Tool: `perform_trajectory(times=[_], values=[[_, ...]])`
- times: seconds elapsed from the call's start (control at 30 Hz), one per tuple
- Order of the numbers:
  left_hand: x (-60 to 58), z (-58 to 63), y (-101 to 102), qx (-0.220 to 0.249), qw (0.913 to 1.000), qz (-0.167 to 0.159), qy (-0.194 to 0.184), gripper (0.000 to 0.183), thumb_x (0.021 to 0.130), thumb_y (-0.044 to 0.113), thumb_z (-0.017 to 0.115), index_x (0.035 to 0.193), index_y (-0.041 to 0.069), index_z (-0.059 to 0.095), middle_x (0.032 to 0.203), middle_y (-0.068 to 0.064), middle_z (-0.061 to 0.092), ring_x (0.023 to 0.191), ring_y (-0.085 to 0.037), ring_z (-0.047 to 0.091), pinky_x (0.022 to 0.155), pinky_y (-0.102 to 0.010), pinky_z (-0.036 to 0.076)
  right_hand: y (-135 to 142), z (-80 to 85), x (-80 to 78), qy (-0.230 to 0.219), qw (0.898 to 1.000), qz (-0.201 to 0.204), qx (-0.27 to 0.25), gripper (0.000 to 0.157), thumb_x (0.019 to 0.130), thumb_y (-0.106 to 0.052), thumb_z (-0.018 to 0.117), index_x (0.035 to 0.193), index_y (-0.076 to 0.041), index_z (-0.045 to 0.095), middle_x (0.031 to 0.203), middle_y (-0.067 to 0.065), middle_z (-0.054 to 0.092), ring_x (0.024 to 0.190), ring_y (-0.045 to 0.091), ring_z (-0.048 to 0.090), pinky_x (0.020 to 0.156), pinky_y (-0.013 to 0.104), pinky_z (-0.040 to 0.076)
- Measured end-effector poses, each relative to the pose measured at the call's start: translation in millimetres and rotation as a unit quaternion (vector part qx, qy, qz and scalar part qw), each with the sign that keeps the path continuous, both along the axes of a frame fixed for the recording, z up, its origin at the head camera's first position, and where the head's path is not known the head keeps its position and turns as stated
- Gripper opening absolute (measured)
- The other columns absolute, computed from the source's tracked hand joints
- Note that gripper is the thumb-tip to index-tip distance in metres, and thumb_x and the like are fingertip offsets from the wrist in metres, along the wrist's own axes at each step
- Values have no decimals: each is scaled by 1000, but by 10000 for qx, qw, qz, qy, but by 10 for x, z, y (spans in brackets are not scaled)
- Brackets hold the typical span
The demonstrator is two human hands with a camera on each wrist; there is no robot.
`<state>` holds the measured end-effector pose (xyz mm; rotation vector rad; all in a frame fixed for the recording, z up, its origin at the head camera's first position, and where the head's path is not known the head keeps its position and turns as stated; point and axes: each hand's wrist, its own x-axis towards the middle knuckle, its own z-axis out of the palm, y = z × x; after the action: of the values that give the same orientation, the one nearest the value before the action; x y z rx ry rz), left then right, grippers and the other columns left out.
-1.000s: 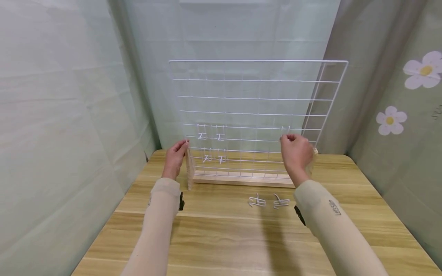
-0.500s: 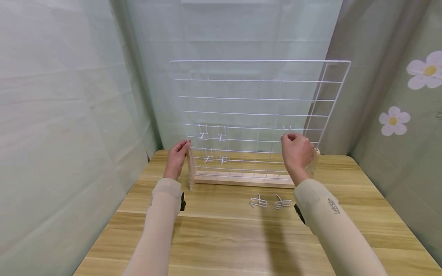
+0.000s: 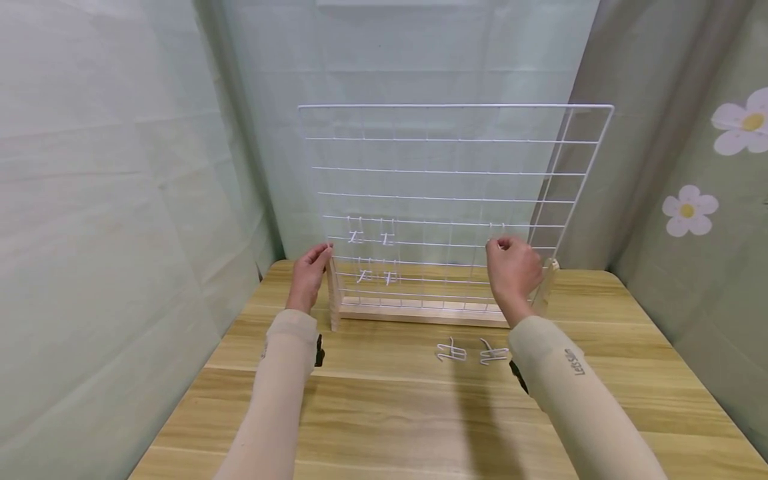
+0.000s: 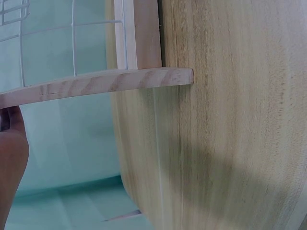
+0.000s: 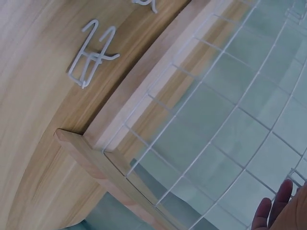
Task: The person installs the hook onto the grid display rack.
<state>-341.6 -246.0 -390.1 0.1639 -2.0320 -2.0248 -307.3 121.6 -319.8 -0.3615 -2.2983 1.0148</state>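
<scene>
A white wire grid rack point(image 3: 444, 172) stands upright on a wooden base point(image 3: 420, 312). My left hand point(image 3: 308, 273) pinches the rack's left edge near the top of the wooden side post point(image 4: 110, 82). At the right part of the grid, my right hand point(image 3: 513, 270) holds a white wire hook point(image 3: 497, 227); its two bent tips show above the fingers, at a horizontal wire, and the rest is mostly hidden. Several similar hooks hang in two rows at the grid's left, among them an upper hook point(image 3: 355, 233) and a lower hook point(image 3: 389, 275).
Two loose white hooks lie on the wooden table in front of the base, a left one point(image 3: 452, 350) and a right one point(image 3: 493, 352). Pale green curtains point(image 3: 144, 200) surround the table point(image 3: 390, 407) at the back and sides.
My right hand has shifted slightly down and left with the hook, whose tips now sit lower against the horizontal wire. My left hand stays at the rack's edge. The head view has turned slightly.
</scene>
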Motion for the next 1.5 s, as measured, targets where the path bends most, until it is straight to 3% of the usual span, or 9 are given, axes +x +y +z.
perform_trajectory(times=[0.27, 0.63, 0.9, 1.27, 1.4, 1.5], values=[[11, -3, 1, -77, 9999, -63, -53, 46, 102, 33, 55, 139, 5, 55, 144, -7, 53, 131, -22, 47, 112, -36, 34, 5, -165, 34, -206, 9992, 207, 262, 29, 90, -27, 53, 84, -9, 75, 83, 12, 73, 81, 36, 65, 63, 48, 43], [-20, 5, -17, 51, 9999, -89, -78, 47, 101, 34, 57, 140, 7, 55, 145, -5, 53, 133, -21, 45, 113, -35, 33, 85, -386, 52, -285, 9977, 599, 124, 29, 92, -30, 57, 96, -8, 76, 94, 11, 74, 86, 32, 66, 74, 47, 47], [-23, 10, -18, -27, 9999, -57, -98, 45, 102, 33, 56, 139, 7, 55, 143, -4, 54, 131, -21, 47, 112, -35, 35, 166, -489, 85, -371, 9966, 726, 76, 28, 91, -28, 59, 97, -7, 77, 94, 12, 74, 87, 32, 66, 72, 46, 47], [-32, 0, -8, 121, 9999, 51, 73, 42, 102, 26, 57, 135, 1, 55, 142, -11, 54, 122, -18, 50, 110, -34, 37, 280, -626, 153, -764, 9909, 1104, 75, 30, 94, -30, 61, 105, -6, 75, 100, 12, 73, 92, 31, 66, 84, 47, 46], [-32, 31, 7, 330, 9993, 20, 158, 40, 102, 19, 58, 133, -5, 54, 142, -16, 52, 115, -15, 52, 109, -33, 38, 340, -710, 158, -865, 9889, 1198, 174, 30, 93, -29, 61, 106, -6, 76, 101, 12, 74, 93, 31, 66, 88, 48, 44], [15, 104, 27, 363, 9993, -42, 72, 39, 102, 17, 57, 133, -6, 54, 144, -17, 51, 115, -15, 52, 110, -35, 37, 392, -777, 170, -900, 9868, 1342, 130, 29, 92, -26, 62, 106, -4, 76, 101, 13, 74, 90, 30, 66, 80, 45, 47]])
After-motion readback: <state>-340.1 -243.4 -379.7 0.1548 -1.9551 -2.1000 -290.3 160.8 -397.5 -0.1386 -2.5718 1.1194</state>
